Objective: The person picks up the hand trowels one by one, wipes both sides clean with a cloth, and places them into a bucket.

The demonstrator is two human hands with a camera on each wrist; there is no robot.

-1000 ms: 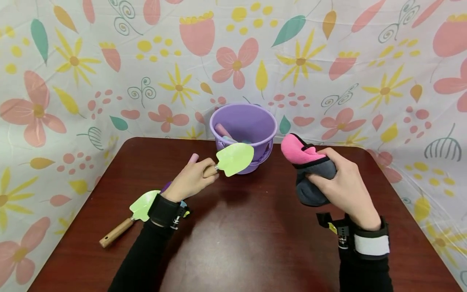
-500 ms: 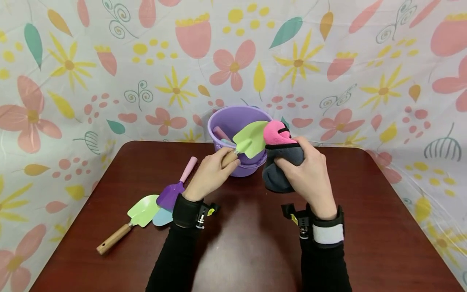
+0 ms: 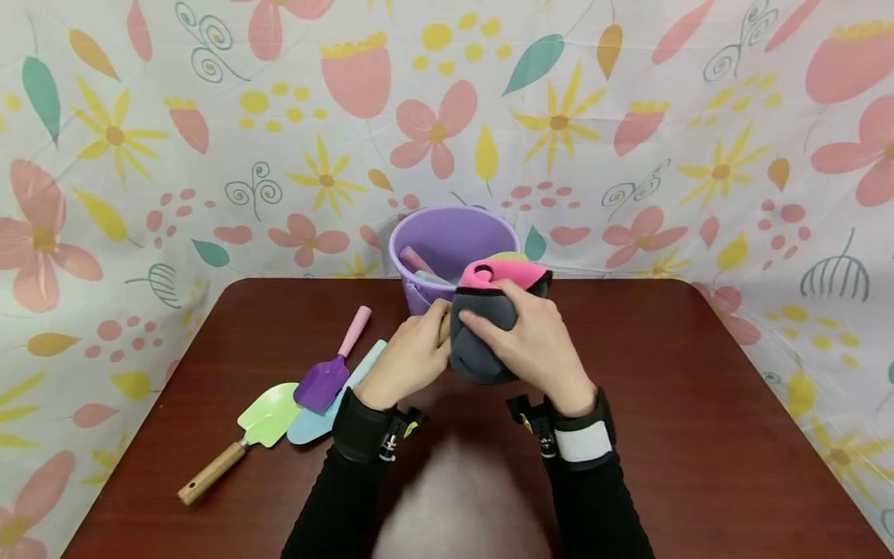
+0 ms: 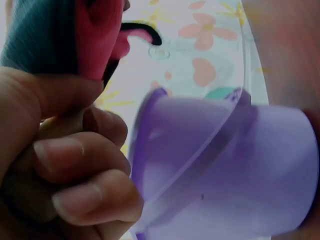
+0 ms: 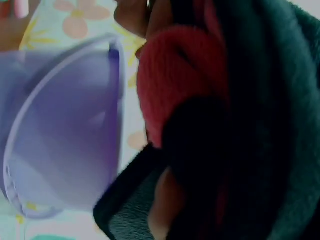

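A grey-and-pink glove [image 3: 489, 326] is held up just in front of the purple bucket [image 3: 450, 237], above the dark worktop [image 3: 698, 435], with its pink cuff toward the bucket's rim. The right hand [image 3: 534, 345] grips it from the near side, fingers [image 3: 485, 320] curled over the grey part. Pressed against the glove from the other side is the left hand [image 3: 412, 357], its fingers [image 4: 85, 160] curled tight round what looks like a wooden handle; a sliver of pale green shows above the pink cuff, so it may well be the blade of a small green trowel [image 3: 513, 256], though most of it is hidden behind the glove. Inside the bucket a pink handle [image 3: 417, 260] leans against the wall. Off to the left on the worktop lie three more toy garden tools close together: a purple shovel with a pink handle [image 3: 334, 365], a light blue trowel [image 3: 331, 400] partly under it, and a green shovel with a wooden handle [image 3: 240, 439] nearest the edge. Both forearms are in black sleeves with wrist straps. A flowered cloth [image 3: 140, 155] hangs behind and round the worktop.
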